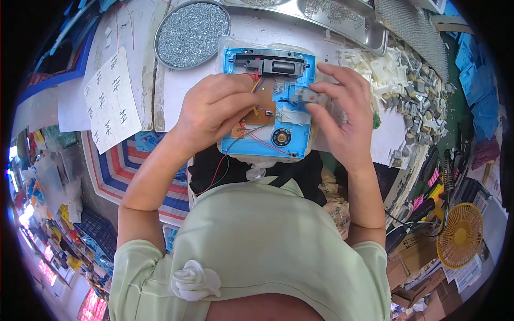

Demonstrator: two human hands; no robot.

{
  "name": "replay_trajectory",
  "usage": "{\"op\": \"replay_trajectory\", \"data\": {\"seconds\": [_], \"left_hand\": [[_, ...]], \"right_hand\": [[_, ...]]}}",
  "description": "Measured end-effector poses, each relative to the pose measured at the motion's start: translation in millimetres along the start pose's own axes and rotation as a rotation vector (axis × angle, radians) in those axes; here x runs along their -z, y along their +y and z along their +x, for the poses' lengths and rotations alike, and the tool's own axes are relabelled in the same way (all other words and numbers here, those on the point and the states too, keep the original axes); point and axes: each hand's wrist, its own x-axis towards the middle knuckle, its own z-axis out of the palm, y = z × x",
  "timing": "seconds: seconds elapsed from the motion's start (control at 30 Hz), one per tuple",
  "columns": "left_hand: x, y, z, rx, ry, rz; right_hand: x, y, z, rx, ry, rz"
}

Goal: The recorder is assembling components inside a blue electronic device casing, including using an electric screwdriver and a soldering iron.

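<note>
A blue plastic casing [306,145] lies in front of me, inner side up. It holds a black cassette-like mechanism [284,66] along the far edge, a brown circuit board [266,119] and a round speaker [281,137]. My left hand [217,109] reaches over the casing's left side, its fingertips pinched on thin coloured wires [258,85] above the board. At the right edge, my right hand [347,107] grips a small grey-white motor part [309,96] between thumb and fingers. That part is blurred, so its details are unclear. Red wires [262,143] run toward the speaker.
A round metal tray of screws [191,35] stands at the far left, beside a sheet of paper [112,101]. Metal trays [342,24] line the back. Small white and grey parts [409,96] are heaped on the right. A yellow fan [459,235] is at lower right.
</note>
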Motion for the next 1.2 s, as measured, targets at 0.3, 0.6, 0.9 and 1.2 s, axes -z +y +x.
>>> {"op": "replay_trajectory", "data": {"seconds": [0.3,0.6,0.9,1.2], "left_hand": [[-1.0,6.9,-13.1,-0.039,0.0,0.0],[-7.1,12.2,-13.5,-0.126,-0.015,0.006],[-10.4,9.4,-12.4,-0.144,0.034,-0.015],[12.0,0.0,-12.7,-0.199,-0.053,0.036]], "right_hand": [[-7.2,0.9,9.7,-0.05,-0.106,-0.114],[5.3,-15.9,21.9,0.005,-0.147,-0.302],[-33.1,-28.3,52.7,0.417,-0.141,-0.242],[-32.2,-15.2,56.4,0.529,-0.112,-0.242]]}}
